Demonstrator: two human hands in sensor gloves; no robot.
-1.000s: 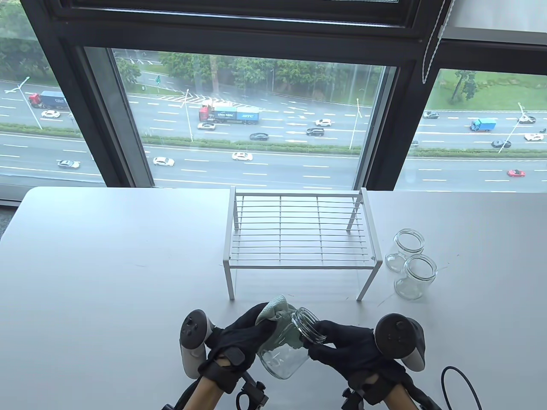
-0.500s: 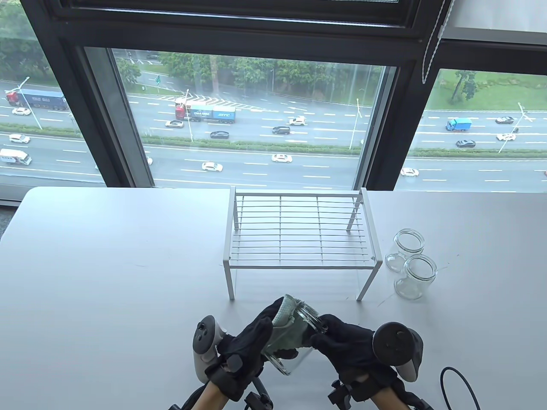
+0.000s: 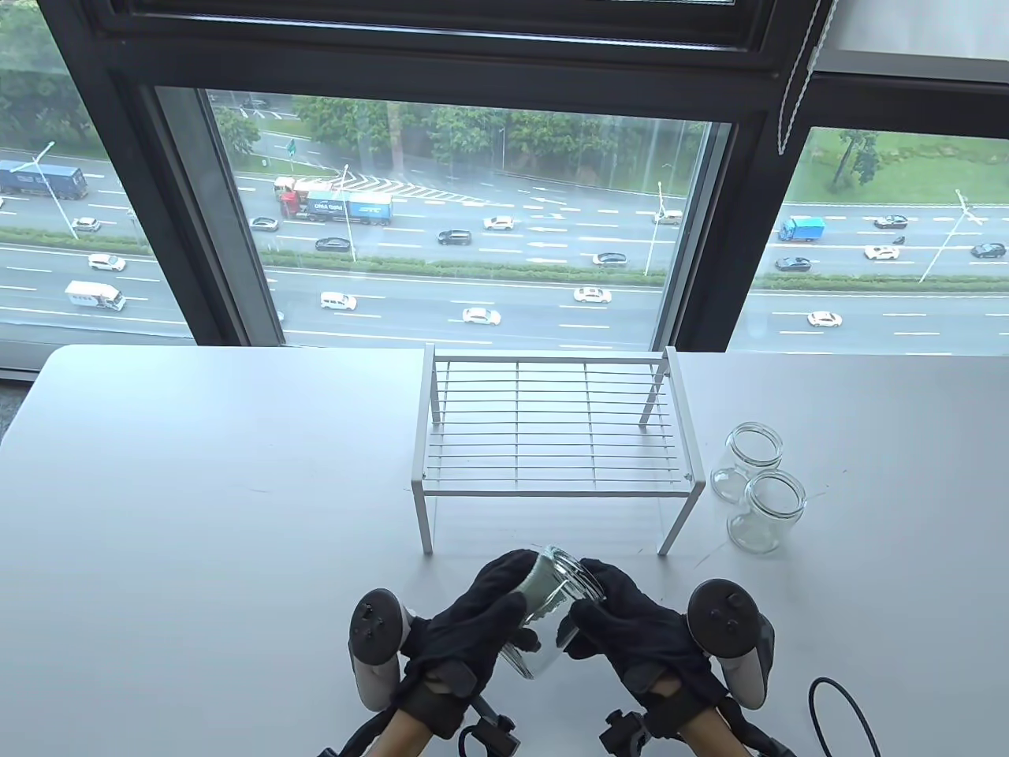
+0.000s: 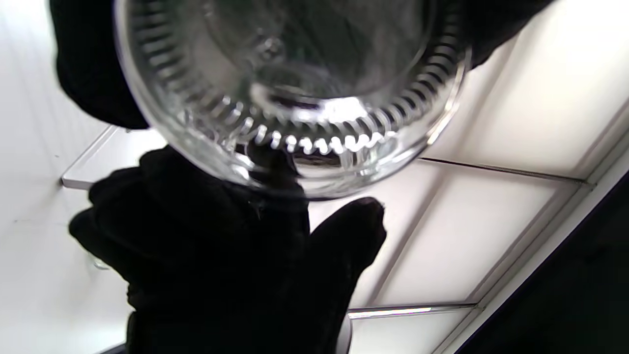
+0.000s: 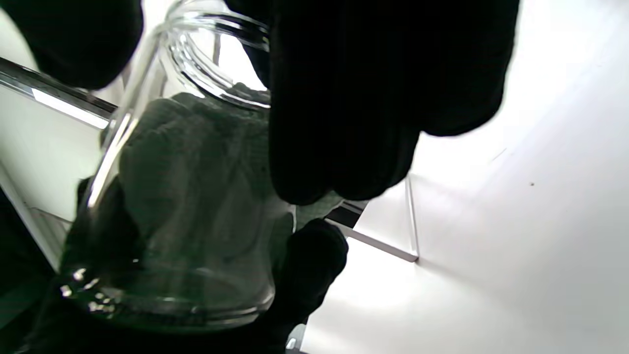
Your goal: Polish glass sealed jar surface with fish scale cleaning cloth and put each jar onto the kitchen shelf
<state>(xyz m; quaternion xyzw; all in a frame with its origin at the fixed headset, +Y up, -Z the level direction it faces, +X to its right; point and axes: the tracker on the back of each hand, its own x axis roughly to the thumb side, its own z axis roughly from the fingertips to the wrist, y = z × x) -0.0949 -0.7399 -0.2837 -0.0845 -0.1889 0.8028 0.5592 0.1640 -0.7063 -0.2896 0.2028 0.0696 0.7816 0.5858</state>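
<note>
A clear glass jar (image 3: 544,661) lies tilted between both hands just above the table's near edge, its mouth pointing away toward the shelf. My left hand (image 3: 504,603) wraps the pale green cloth (image 3: 544,593) round the jar's left side. My right hand (image 3: 603,623) grips the jar at its neck. In the right wrist view the cloth (image 5: 196,167) shows through the glass of the jar (image 5: 147,295), with the right fingers (image 5: 368,98) over the rim. The ribbed jar base (image 4: 295,123) fills the top of the left wrist view.
A white wire kitchen shelf (image 3: 552,430) stands behind the hands with nothing on it. Two more open glass jars (image 3: 755,461) (image 3: 768,512) stand to its right. A black cable (image 3: 835,710) loops at the near right. The window is beyond the table's far edge.
The left hand has slid the cloth up the jar toward its mouth, and now covers most of the cloth. The jar has tipped further away from me. The right hand kept its hold.
</note>
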